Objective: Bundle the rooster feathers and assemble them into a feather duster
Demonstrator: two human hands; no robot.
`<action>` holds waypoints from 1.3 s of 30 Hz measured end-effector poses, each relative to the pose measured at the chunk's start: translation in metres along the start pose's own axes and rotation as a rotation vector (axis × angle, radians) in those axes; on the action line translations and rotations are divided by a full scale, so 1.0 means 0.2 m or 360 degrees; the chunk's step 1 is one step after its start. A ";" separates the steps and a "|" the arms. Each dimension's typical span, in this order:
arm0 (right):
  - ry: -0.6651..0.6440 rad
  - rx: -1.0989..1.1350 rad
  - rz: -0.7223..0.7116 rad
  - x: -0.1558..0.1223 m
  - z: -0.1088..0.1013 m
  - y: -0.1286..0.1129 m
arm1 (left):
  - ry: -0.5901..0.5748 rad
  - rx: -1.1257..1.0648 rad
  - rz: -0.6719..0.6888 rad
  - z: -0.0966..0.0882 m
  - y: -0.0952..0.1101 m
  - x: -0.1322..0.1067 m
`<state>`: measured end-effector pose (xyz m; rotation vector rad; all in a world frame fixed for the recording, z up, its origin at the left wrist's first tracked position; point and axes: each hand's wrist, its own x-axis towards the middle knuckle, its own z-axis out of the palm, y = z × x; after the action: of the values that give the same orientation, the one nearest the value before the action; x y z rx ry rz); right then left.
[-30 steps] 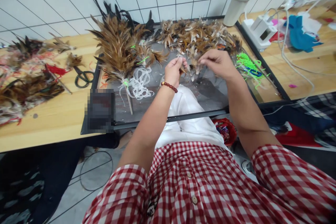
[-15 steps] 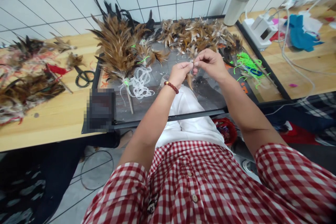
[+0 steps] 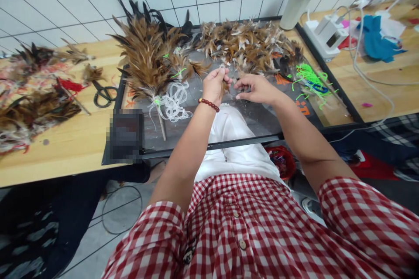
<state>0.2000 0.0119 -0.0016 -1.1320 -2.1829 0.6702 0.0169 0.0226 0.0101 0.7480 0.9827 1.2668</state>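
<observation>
My left hand [image 3: 213, 86], with a beaded bracelet [image 3: 209, 104] on its wrist, is closed on a small brown feather [image 3: 225, 90] that hangs below the fingers. Just to its right, my right hand [image 3: 255, 89] has thumb and fingers apart, and I see nothing between them. Beyond both hands lies a long heap of brown feathers [image 3: 242, 43]. On the left stands a large feather bundle [image 3: 140, 56] bound to a stick [image 3: 162, 126], with a loose coil of white strip [image 3: 176, 102] beside it.
The glass-like tray [image 3: 212, 144] has a black rim. Green ties [image 3: 307, 76] lie at its right, near a white power strip [image 3: 322, 43] and a bottle [image 3: 299, 0]. Black scissors [image 3: 104, 95] and more feathers [image 3: 32, 109] lie on the wooden table at left.
My hands were together, fingertips meeting; now they are apart. My left hand has moved slightly left and up with the feather, and my right hand has opened and dropped a little.
</observation>
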 end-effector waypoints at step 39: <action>0.0383 -0.0681 -0.0101 -0.02 -0.01 -0.15 | -0.0107 -0.0013 -0.0113 0.01 -0.09 0.01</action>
<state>0.1862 -0.0068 0.0188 -1.2694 -2.1943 0.0280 0.0273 0.0215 -0.0053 0.7385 0.9412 1.1764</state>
